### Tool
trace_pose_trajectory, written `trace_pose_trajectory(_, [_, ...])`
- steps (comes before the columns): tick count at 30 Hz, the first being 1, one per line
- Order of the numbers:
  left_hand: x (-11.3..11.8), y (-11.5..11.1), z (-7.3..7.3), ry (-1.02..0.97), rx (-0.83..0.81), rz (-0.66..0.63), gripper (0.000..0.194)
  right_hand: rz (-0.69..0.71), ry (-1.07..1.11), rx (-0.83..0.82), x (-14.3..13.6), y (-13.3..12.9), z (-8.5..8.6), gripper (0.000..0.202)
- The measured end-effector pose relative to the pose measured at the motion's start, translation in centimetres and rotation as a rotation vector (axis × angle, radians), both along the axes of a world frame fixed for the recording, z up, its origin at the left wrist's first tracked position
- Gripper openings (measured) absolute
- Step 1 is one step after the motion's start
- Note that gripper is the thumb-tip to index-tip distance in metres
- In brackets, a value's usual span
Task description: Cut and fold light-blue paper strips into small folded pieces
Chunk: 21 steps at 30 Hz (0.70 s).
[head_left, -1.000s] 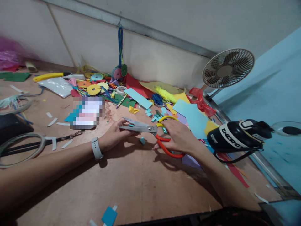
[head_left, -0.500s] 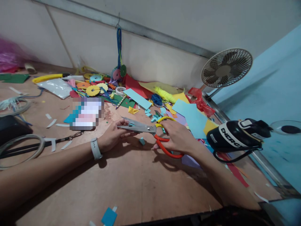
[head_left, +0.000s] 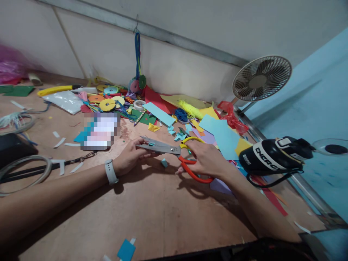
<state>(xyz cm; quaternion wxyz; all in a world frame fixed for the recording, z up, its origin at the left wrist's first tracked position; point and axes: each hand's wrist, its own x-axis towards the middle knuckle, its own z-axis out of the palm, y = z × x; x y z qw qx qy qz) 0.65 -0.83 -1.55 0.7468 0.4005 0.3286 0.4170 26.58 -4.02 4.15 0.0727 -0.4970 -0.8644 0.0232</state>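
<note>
My right hand (head_left: 202, 156) grips a pair of scissors (head_left: 163, 146) by its yellow and red handles, its blades pointing left and parted a little. At the blade tips, my left hand (head_left: 131, 155) is closed in a pinch on a small light-blue paper piece (head_left: 151, 144), mostly hidden by the blades and fingers. Below the blades, a folded light-blue paper bit (head_left: 164, 162) lies on the wooden table (head_left: 152, 214). Several similar scraps and a folded yellow paper piece (head_left: 153, 127) lie beyond the scissors.
A phone with a blurred screen (head_left: 101, 130) lies left of my hands. Coloured paper sheets (head_left: 221, 134), yarn (head_left: 181, 115) and a black bottle (head_left: 268, 156) are at the right. A fan (head_left: 258, 82) stands behind. Blue paper (head_left: 126, 249) lies near the front edge.
The scissors and my right hand have shifted very slightly right, and the light-blue paper piece shows more between the blades. My left hand has hardly moved.
</note>
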Motion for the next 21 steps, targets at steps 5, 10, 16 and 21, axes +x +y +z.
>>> trace_pose_trajectory(5, [-0.02, -0.01, 0.11, -0.010, 0.014, -0.005, 0.025, 0.003, -0.038, 0.014, 0.21, 0.01, -0.13, 0.040])
trace_pose_trajectory(10, [0.00, 0.03, 0.13, -0.015, 0.053, -0.031, 0.022, 0.012, -0.061, 0.037, 0.30, 0.02, -0.16, 0.041])
trace_pose_trajectory(16, [0.00, -0.01, 0.27, -0.003, 0.069, -0.054, 0.018, 0.009, -0.071, 0.031, 0.28, -0.02, -0.13, 0.047])
trace_pose_trajectory(21, [0.00, -0.16, 0.76, 0.007, 0.094, -0.071, 0.013, 0.027, -0.086, 0.050, 0.26, 0.00, -0.16, 0.048])
